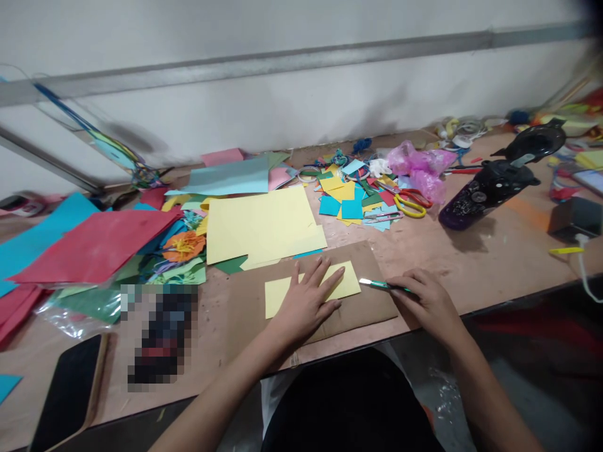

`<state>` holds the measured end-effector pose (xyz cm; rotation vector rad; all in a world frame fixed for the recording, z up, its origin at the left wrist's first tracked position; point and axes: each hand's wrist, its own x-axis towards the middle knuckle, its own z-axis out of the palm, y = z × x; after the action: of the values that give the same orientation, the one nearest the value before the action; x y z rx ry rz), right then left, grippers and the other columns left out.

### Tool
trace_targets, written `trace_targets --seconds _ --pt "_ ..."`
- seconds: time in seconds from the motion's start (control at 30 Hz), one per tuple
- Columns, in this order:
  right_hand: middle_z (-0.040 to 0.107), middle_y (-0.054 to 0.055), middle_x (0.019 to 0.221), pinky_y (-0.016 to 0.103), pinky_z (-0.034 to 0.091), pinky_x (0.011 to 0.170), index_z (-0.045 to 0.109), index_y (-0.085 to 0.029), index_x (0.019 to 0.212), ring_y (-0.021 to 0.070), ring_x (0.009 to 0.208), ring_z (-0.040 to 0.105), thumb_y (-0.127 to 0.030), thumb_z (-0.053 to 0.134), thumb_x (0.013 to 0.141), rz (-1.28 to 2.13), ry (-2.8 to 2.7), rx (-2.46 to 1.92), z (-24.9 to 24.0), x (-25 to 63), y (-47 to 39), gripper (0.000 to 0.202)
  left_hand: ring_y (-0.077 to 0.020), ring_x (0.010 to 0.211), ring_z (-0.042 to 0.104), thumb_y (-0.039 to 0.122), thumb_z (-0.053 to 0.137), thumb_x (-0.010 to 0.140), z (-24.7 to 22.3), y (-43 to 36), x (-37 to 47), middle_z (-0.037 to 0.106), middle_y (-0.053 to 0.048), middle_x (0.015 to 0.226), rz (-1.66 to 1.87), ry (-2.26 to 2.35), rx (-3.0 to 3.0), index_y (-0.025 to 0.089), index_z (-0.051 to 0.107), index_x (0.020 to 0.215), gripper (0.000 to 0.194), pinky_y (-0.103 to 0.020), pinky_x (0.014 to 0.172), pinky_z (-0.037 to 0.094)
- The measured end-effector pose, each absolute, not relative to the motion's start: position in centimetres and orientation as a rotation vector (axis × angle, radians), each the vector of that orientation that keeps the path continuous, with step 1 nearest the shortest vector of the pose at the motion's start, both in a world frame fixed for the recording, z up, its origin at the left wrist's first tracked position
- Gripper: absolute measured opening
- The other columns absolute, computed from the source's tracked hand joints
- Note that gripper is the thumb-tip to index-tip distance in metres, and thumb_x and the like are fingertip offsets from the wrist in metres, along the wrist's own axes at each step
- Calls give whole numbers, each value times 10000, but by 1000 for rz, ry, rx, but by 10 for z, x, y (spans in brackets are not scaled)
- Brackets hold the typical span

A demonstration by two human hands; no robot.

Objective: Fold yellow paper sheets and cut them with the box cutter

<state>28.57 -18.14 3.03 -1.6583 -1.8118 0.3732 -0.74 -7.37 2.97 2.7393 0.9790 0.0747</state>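
Observation:
A pale yellow strip of paper (347, 280) lies on a brown cardboard sheet (360, 316) at the table's near edge. Pressed flat over the strip is my left hand (306, 295), its fingers spread. My right hand (426, 298) grips a green craft knife (380, 284), whose blade points left, close to the strip's right end. Whether the blade touches the cardboard I cannot tell. A larger pale yellow sheet (259, 223) lies just beyond the cardboard.
Small coloured paper squares (351, 209), yellow-handled scissors (409, 206) and a pink plastic bag (419, 163) lie farther back. To the right leans a dark bottle (480, 194). Red sheets (98, 245), an orange paper flower (183, 246) and a phone (68, 389) occupy the left.

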Motion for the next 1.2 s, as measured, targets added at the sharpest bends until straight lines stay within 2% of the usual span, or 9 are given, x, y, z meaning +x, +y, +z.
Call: trace_targets --seconds 0.2,0.63,1.2 --pt "670 72 938 394 511 801 771 -279 1150 262 929 635 -332 578 1026 330 -1749 -1669 29 281 -171 235 -313 1611 214 424 529 1065 30 -74 -10 299 -120 1721 135 989 2682 290 321 1648 634 -678 1279 79" --pt "663 62 936 343 506 779 757 -239 1157 231 903 634 -243 608 1022 287 -1831 -1618 28 281 -173 201 -314 1594 267 400 525 1063 27 -75 -11 318 -123 1712 168 997 2658 307 335 1637 611 -668 1284 69" --pt "672 67 944 337 524 774 761 -236 1130 229 901 646 -236 611 1018 290 -1839 -1597 27 281 -177 187 -317 1606 232 423 508 1072 27 -74 -11 304 -122 1718 126 995 2687 304 350 1630 593 -691 1274 88"
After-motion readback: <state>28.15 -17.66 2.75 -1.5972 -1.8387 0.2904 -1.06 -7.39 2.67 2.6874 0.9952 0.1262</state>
